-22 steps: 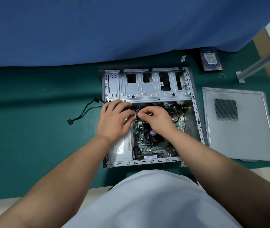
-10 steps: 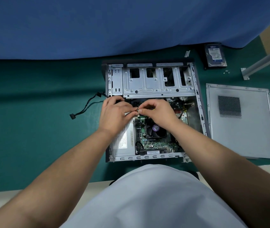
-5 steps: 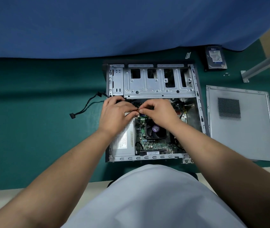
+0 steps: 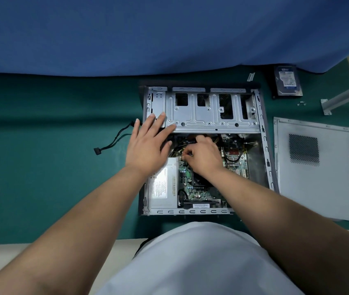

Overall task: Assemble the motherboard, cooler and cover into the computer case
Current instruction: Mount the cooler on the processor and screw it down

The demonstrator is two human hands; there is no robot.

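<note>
Motherboard (image 4: 192, 186) sits in the open case (image 4: 265, 145) on the green surface (image 4: 52, 167). Right hand (image 4: 205, 158), grip curled, pinches something small over the board. Left hand (image 4: 148, 143) lies flat, fingers released, on the drive bay (image 4: 211, 111). Cover (image 4: 318, 171) lies right of the case.

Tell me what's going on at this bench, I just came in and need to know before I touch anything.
A person is working inside an open computer case lying on the green mat. The right hand is curled down among the cables above the motherboard, apparently pinching a connector. The left hand lies flat, fingers straight, at the edge of the drive bracket. The side cover is still off, lying right of the case, with a hard drive beyond it.
</note>
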